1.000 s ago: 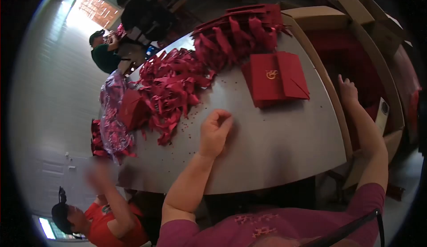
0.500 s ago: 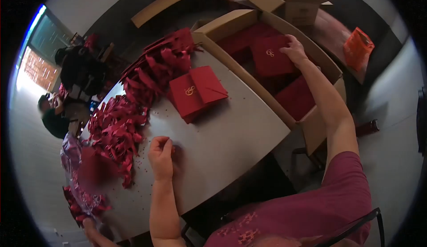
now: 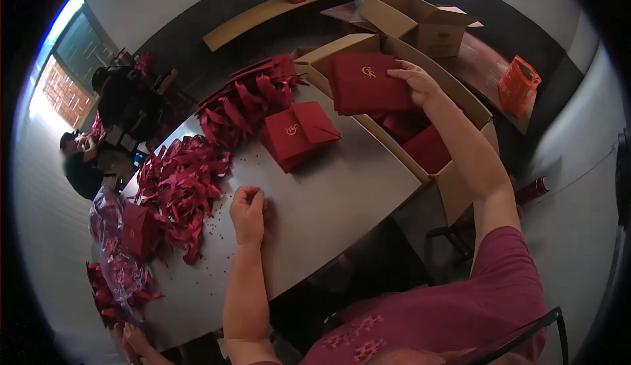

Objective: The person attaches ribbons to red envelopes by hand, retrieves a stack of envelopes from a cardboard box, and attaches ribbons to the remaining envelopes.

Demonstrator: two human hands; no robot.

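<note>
My right hand (image 3: 419, 84) grips a stack of flat red gift bags (image 3: 368, 92) with a gold monogram, raised above the near-left side of an open cardboard box (image 3: 470, 99). More red bags (image 3: 430, 148) lie inside that box. My left hand (image 3: 250, 215) is over the grey table (image 3: 328, 201), its fingers curled together; whether anything small is pinched in them I cannot make out. Beyond it, another pile of red gift bags (image 3: 297, 132) rests on the table, some with a raised flap.
Tangled red ribbons (image 3: 181, 187) and red bags with ribbons (image 3: 253, 92) cover the table's far-left side, with tiny bits scattered nearby. Another person's hands (image 3: 131, 340) are at the lower left beside clear plastic (image 3: 112, 233). A second box (image 3: 440, 33) and an orange bag (image 3: 519, 86) stand behind.
My right hand has lifted the red gift bags out of the box and moved them left toward the table. My left hand stays closed in nearly the same place.
</note>
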